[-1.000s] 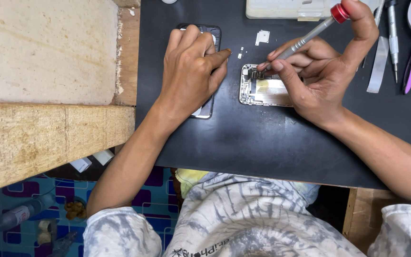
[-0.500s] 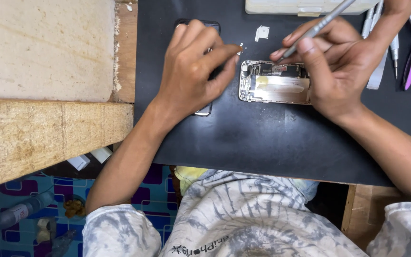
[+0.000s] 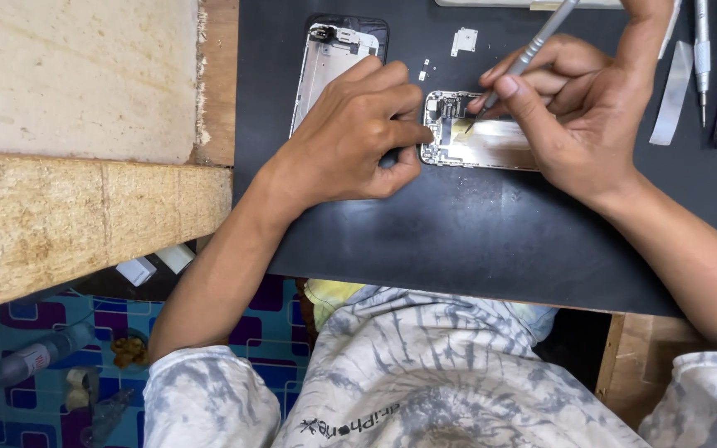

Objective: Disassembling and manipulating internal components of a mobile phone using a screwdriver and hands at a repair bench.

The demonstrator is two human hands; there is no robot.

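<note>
Two hands over the black mat (image 3: 475,241) on the counter, both on the opened phone body (image 3: 491,143). It lies flat mid-mat, long axis running left to right, its circuit-board end toward the left hand (image 3: 350,137). That hand's grip is narrow, fingertips pinching the body's left edge. The right hand (image 3: 578,124) holds a slim grey screwdriver (image 3: 529,58) pencil-style, shaft slanting from upper right down to lower left, tip on the board end. Compared with half a second ago, the left hand has slid right off the screen panel (image 3: 325,62), which now lies uncovered, long axis up and down, at the mat's upper left. The screwdriver tip has dropped from above the body onto it. Tweezers and tools (image 3: 707,75) sit far right.
</note>
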